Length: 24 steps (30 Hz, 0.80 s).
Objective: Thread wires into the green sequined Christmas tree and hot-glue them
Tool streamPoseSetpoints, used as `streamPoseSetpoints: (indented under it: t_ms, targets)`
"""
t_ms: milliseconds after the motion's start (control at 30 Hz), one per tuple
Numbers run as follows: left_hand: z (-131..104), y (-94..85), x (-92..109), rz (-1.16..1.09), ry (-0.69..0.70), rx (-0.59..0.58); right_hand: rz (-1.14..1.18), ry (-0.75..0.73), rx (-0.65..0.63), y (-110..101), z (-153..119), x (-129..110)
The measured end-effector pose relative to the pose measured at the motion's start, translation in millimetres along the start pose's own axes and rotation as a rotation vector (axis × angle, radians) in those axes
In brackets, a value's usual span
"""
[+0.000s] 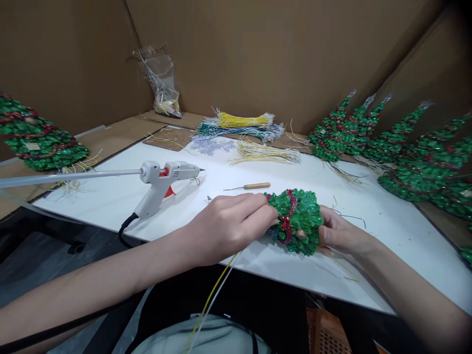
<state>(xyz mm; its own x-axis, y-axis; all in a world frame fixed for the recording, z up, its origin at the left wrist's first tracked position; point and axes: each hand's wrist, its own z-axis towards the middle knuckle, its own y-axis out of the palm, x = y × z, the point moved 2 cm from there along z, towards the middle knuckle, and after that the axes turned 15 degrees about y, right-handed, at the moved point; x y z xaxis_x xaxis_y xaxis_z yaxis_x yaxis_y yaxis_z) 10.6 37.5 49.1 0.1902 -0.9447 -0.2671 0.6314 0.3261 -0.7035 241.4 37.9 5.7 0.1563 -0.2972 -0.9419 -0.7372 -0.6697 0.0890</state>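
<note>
A small green tinsel tree (300, 216) with red garland lies on its side over the white board, its base toward the right. My left hand (230, 223) is closed around the tree's narrow upper part, covering most of it. My right hand (341, 231) grips the wide base, its thumb on the near edge and the other fingers mostly hidden. A yellow and a white wire (214, 300) hang below my left hand over the front edge. Just behind the tree lies an awl (257, 186) with a wooden handle.
A white glue gun (157, 189) stands at the left with a long glue stick. Bundles of wire (245, 120) and clear pieces (212, 144) lie at the back. Finished-looking trees (332, 132) stand at the right, another tree (40, 137) at the left.
</note>
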Motion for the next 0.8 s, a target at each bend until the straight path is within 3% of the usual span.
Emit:
streamPoseSetpoints:
  t_ms: [367, 800]
  targets:
    - [0.1, -4.5, -5.8, 0.200, 0.103, 0.017, 0.030, -0.039, -0.011, 0.5, -0.9, 0.0]
    - [7.3, -1.2, -5.8, 0.141, 0.144, -0.021, 0.050, -0.038, -0.014, 0.1, 0.2, 0.4]
